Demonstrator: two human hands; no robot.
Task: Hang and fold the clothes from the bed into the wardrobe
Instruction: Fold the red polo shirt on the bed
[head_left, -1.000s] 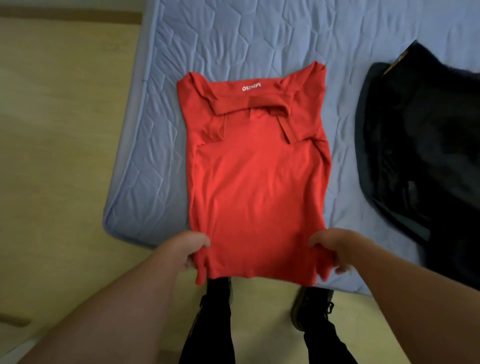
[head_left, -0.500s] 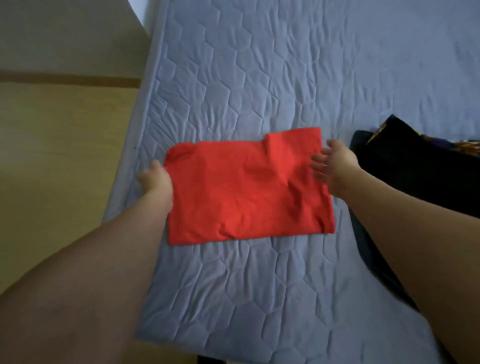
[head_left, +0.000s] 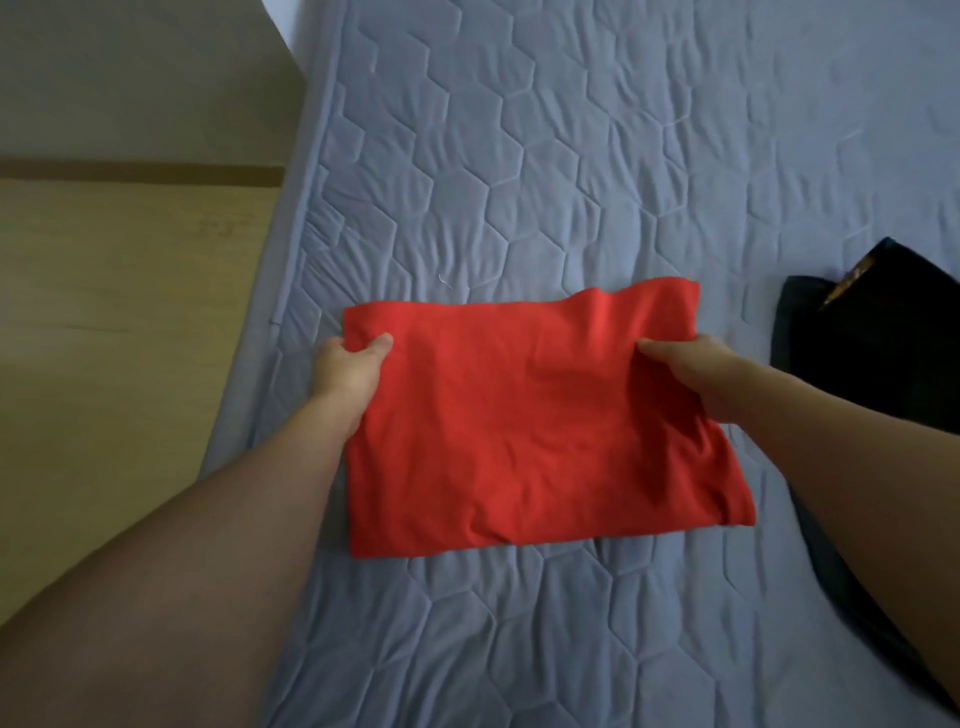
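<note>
Folded red shirt (head_left: 519, 431) (on bed (head_left: 571, 156))

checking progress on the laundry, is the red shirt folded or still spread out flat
Folded. The red shirt lies on the bed as a compact rectangle, no collar or sleeves showing, the left hand and right hand gripping its sides.

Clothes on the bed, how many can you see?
2: a folded red shirt mid-bed, gripped by both hands; a dark garment at the right edge, which may hide more.

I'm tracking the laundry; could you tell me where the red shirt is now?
In the head view the folded red shirt lies mid-frame on the blue mattress, gripped by both hands, left of the dark clothes.
</note>
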